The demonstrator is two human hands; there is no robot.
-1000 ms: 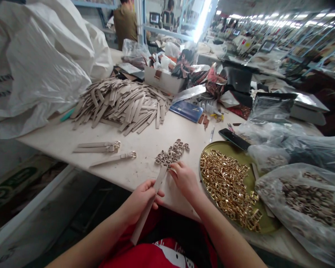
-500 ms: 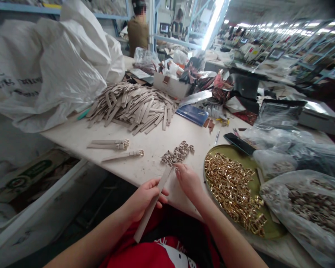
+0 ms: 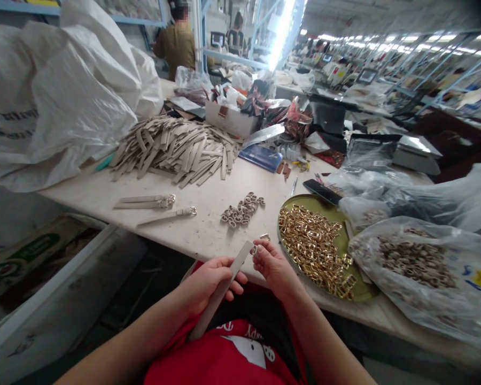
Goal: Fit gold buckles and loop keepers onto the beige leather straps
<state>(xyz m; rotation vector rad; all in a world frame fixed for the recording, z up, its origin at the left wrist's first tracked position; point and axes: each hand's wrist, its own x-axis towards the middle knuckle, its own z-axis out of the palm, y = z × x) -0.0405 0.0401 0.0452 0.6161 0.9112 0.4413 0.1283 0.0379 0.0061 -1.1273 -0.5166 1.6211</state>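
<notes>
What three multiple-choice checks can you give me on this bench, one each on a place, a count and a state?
1. Where is the round olive-gold tray heaped with gold metal loops, relative to the right hand?
A. Ahead and to its right
B. Behind the white sacks
C. Under the strap pile

2. How many buckled beige straps lie apart on the white bench?
A. One
B. Three
C. Six

3. What state is the plain beige strap in?
A. Lying on the bench
B. Inside a plastic bag
C. Gripped, tilted, in the left hand

Answers:
1. A, the tray's rim lies just past that hand.
2. B, two lie together and one just nearer.
3. C, the fingers wrap it, its upper end near the right hand.
</notes>
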